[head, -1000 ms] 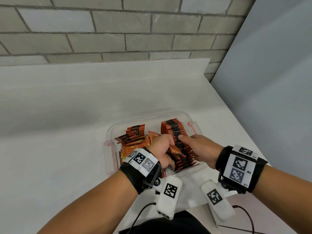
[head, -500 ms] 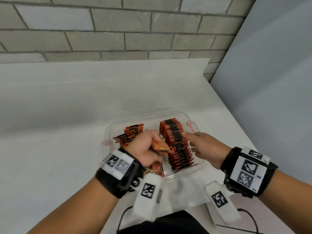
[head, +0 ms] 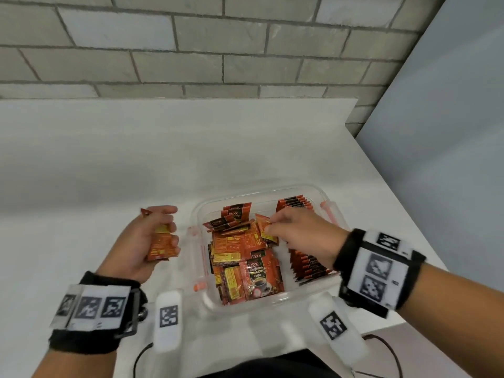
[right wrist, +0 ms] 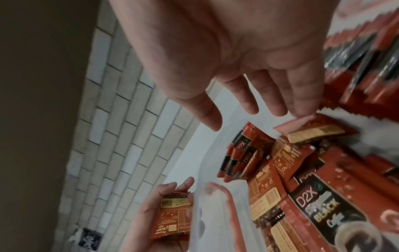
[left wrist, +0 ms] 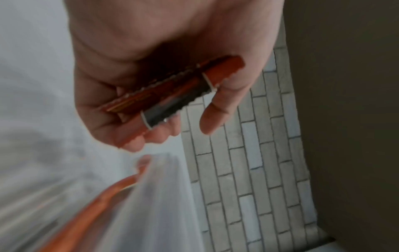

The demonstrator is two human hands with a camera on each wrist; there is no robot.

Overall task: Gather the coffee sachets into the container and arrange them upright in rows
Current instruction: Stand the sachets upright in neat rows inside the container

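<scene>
A clear plastic container (head: 261, 190) stands on the white table. Red coffee sachets stand upright in a row (head: 296, 203) along its right side, and a loose pile (head: 240, 255) fills its left and middle. My left hand (head: 152, 236) is outside the container, left of its wall, and grips a few sachets (left wrist: 177, 90) stacked together. My right hand (head: 294, 233) reaches over the pile with its fingers (right wrist: 302, 105) nearly straight. One fingertip touches a tilted sachet (right wrist: 313, 133) while the thumb stays apart from it. The right wrist view also shows the left hand (right wrist: 151, 209) holding its stack (right wrist: 172, 216).
The white table (head: 109, 159) runs back to a brick wall (head: 218, 50). A grey panel (head: 450, 132) stands on the right, just past the table's right edge. The container has red clips (head: 327, 211) on its sides. Cables (head: 139, 356) hang at the near edge.
My left hand has come out of the container to the left, carrying a few sachets. My right hand has moved from the upright row across to the loose pile.
</scene>
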